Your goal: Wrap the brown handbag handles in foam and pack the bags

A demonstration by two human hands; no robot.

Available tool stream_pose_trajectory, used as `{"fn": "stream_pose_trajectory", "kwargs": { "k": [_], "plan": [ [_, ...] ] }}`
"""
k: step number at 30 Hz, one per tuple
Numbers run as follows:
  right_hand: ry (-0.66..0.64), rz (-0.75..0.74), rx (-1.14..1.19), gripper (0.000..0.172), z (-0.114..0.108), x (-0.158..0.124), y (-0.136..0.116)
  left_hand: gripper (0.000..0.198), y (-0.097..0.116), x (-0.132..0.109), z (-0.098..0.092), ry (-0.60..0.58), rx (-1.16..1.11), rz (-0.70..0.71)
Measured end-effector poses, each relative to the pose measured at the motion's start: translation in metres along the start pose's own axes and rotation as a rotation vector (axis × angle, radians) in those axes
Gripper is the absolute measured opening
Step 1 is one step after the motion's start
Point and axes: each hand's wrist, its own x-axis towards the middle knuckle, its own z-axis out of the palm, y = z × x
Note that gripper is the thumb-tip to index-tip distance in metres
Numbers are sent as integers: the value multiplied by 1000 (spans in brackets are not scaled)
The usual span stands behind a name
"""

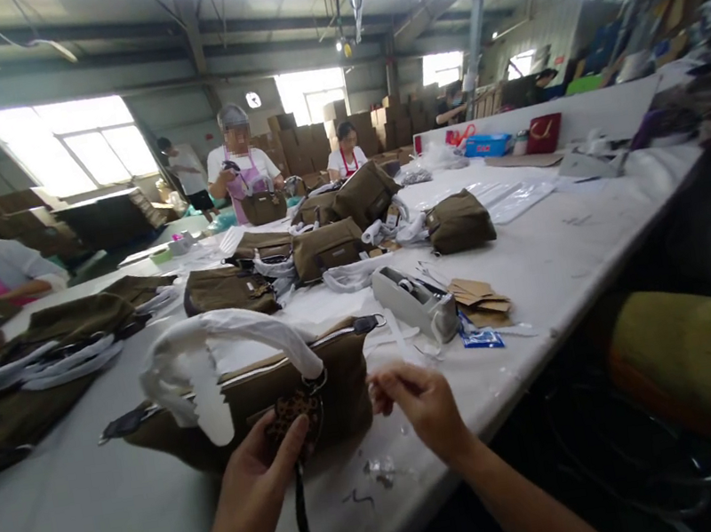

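An olive-brown handbag [344,385] stands upright on the white table in front of me. Its handle [257,326] is wrapped in white padding, and a white paper tag [213,410] hangs over the zipper. My left hand [252,489] pinches a round leopard-patterned charm [295,415] between thumb and fingers against the bag's front. Below the charm dangles a dark strap [304,526]. Just right of the bag, my right hand [421,404] is closed in a pinch; what it holds, if anything, is too small to make out.
A grey tape dispenser [415,301] stands behind my right hand, beside brown paper pieces [482,300] and a blue packet [480,334]. More olive bags [329,248] are piled beyond. A yellow-topped stool [708,363] is at right. Co-workers [244,167] stand across the table.
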Motion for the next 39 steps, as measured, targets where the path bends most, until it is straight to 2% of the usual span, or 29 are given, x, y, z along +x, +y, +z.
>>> {"fn": "stream_pose_trajectory", "kwargs": {
  "k": [2, 3, 4, 6, 8, 11, 15, 20, 22, 24, 27, 29, 33, 36, 37, 39],
  "plan": [
    [153, -16, -266, 37, -20, 31, 11, 50, -2, 0, -5, -41, -91, -48],
    [136, -35, -472, 37, -27, 49, 17, 47, -3, 1, -6, -63, -109, -61],
    [60, -57, -680, 35, -33, 68, 25, 46, -4, 1, -6, -78, -113, -65],
    [-74, -73, -877, 34, -37, 104, 40, 44, -6, 2, -5, -85, -113, -67],
    [-155, -53, -971, 40, -34, 132, 57, 46, -6, 2, -2, -33, -127, -59],
    [-212, 6, -1108, 32, -24, 159, 79, 50, -5, 0, 4, 53, -156, -56],
    [-244, 15, -1187, 22, -21, 175, 96, 52, -5, -2, 7, 83, -193, -69],
    [-247, -104, -1047, 15, -23, 189, 96, 53, -3, -1, 9, 99, -188, -47],
    [-191, -165, -940, 9, -23, 194, 88, 54, 1, -1, 10, 92, -185, -32],
    [-72, -221, -817, 11, -23, 197, 74, 53, 5, -2, 11, 77, -187, -29],
    [123, -254, -608, 30, -29, 194, 44, 52, 11, -3, 11, 66, -207, -40],
    [184, -254, -489, 41, -38, 183, 21, 52, 13, -4, 11, 47, -222, -60],
    [213, -154, -114, 39, -68, 137, -27, 51, 10, -2, 10, 24, -260, -65],
    [93, 45, 162, 41, -92, 93, -55, 48, 7, -1, 9, -16, -288, -65],
    [-7, 106, 158, 43, -98, 79, -61, 48, 7, -1, 9, -30, -303, -76],
    [-304, 209, 33, 42, -102, 54, -70, 49, 7, -2, 9, -35, -347, -99]
  ]
}}
